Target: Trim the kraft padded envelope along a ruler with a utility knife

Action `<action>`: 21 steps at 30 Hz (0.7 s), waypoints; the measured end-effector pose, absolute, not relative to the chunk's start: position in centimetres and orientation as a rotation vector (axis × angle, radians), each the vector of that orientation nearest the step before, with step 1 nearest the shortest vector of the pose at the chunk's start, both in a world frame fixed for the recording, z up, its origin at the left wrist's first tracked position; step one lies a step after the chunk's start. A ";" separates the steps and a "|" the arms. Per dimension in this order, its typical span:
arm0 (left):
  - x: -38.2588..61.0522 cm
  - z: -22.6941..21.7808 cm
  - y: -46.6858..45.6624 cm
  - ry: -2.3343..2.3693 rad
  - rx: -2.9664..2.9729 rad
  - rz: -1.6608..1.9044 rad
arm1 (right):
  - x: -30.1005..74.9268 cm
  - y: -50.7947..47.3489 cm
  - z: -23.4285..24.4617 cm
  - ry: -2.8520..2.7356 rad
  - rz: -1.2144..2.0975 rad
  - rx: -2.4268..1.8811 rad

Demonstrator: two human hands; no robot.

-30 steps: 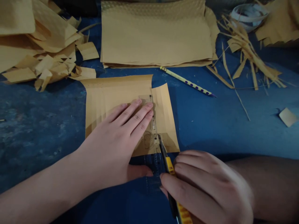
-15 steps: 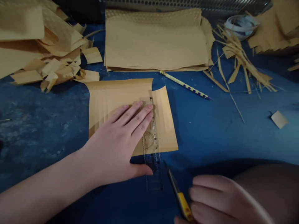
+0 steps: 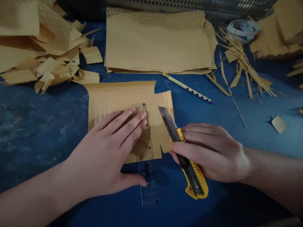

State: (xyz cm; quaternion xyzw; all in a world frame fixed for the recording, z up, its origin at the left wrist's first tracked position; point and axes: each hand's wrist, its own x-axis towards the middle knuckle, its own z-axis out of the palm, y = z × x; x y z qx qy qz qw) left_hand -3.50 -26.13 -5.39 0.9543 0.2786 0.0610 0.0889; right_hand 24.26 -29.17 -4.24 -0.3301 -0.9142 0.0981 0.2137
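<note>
My left hand (image 3: 104, 154) lies flat with fingers stretched out, pressing a clear plastic ruler (image 3: 148, 176) onto a piece of brown kraft paper (image 3: 120, 94). The ruler's lower end sticks out past the paper's near edge. In my right hand (image 3: 210, 151) is a yellow and black utility knife (image 3: 189, 165), its blade out and pointing up and to the left over the right part of the paper. My right fingertips are at the paper's lower right corner, by a slit in the near edge; whether they pinch it I cannot tell.
A stack of brown paper (image 3: 156, 41) lies at the back, with a spotted pencil (image 3: 189, 88) before it. Paper scraps (image 3: 54, 72) are heaped at the left. Thin paper strips (image 3: 248, 69), a roll of tape (image 3: 243, 30) and a small paper square (image 3: 279, 124) are at the right.
My right hand has come up from the lower right to the paper's right side, knife turned blade upward. The ruler and my left hand have shifted left. A slit now shows at the near edge.
</note>
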 end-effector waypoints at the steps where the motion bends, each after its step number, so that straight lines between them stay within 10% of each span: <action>1: -3.5 -5.4 -26.1 0.828 2.842 0.177 | 24.3 -29.2 -4.3 -2.499 0.289 -0.932; 21: -4.1 -3.9 -25.8 1.234 2.934 0.226 | 24.6 -29.1 -4.4 -2.309 0.458 -1.020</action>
